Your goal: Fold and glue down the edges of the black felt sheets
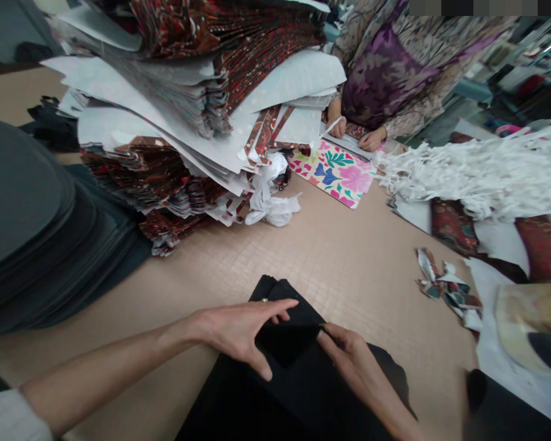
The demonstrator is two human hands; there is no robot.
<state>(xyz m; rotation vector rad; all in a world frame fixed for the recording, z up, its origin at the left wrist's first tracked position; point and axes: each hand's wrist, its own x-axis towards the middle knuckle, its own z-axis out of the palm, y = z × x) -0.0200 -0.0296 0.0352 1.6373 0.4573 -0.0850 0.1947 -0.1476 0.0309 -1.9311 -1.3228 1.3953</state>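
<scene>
Black fabric (pixel 266 398) lies in layers on the tan table in front of me, running off the bottom of the view. Over its far part is my left hand (pixel 243 327), thumb and fingers spread apart, with a ring on one finger. Part of those fingers is hidden behind the hand. On the right, my right hand (pixel 349 352) pinches a raised edge of the same black fabric between thumb and fingers. A dark fold opens between the two hands.
A tall stack of red patterned pieces with white backing (pixel 193 122) stands at the far left. Nearer is a pile of dark rounded sheets (pixel 37 226). Across the table (pixel 349 263), a co-worker's hands (pixel 371 139) rest by a floral piece (pixel 337 171). White strips (pixel 482 171) lie right.
</scene>
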